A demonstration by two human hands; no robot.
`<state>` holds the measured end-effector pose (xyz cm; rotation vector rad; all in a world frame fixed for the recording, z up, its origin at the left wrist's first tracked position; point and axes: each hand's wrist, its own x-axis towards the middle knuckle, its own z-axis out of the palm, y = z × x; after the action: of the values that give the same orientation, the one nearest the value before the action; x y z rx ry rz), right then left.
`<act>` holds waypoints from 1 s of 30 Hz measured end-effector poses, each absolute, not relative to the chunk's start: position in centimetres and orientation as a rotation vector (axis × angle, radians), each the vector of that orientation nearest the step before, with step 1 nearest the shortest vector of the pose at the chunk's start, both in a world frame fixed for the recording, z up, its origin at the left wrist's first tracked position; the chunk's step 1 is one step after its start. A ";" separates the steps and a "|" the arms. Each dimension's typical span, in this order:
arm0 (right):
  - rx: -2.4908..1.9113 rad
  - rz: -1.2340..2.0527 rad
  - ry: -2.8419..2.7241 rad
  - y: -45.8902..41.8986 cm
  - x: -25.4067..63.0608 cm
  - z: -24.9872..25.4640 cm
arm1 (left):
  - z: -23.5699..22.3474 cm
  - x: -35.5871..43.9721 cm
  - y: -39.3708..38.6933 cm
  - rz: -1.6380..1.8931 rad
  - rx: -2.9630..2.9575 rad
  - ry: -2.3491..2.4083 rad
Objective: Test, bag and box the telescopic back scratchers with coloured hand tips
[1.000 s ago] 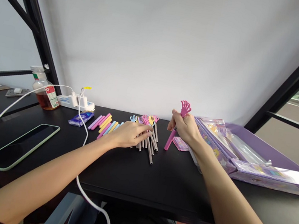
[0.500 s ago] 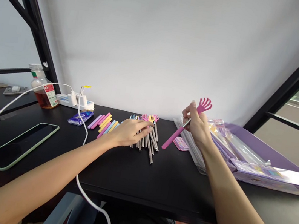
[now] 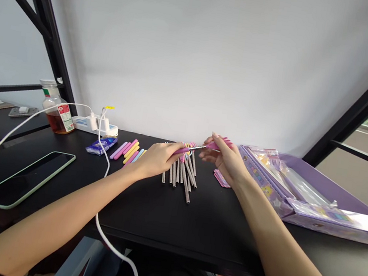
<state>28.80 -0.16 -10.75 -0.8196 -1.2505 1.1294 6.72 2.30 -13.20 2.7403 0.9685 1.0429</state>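
A back scratcher [image 3: 197, 148] with a pink claw head, a metal rod and a pink handle lies level between my two hands. My left hand [image 3: 157, 158] is closed round its handle. At the claw end, my right hand [image 3: 227, 160] has its fingers round the pink head, which they partly cover. Just below them, a pile of metal rods [image 3: 183, 175] with coloured claw heads fans out on the black table, the heads partly hidden by my left hand. Pastel handles [image 3: 127, 149] lie left of it, several side by side. Small pink cards [image 3: 221, 178] sit under my right hand.
At the right stands a purple box [image 3: 345, 186] holding clear plastic packs. On the left are a phone [image 3: 27, 177], a blue packet [image 3: 101, 144], a white power strip [image 3: 82, 124] and a bottle of brown liquid [image 3: 56, 112]. A white cable [image 3: 98, 218] hangs over the table's front edge.
My right hand has moved left with the back scratcher, which has turned from slanting to nearly level. My left hand has taken hold of its handle. The clear sleeves beside the box no longer show.
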 end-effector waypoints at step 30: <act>-0.606 0.660 -0.449 2.4 31.7 -10.1 | -11.0 5.8 4.6 0.671 2.962 1.667</act>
<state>31.74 2.39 -10.08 -0.6062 -0.4492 0.6599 5.76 4.62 -10.99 2.9616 1.6673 0.6707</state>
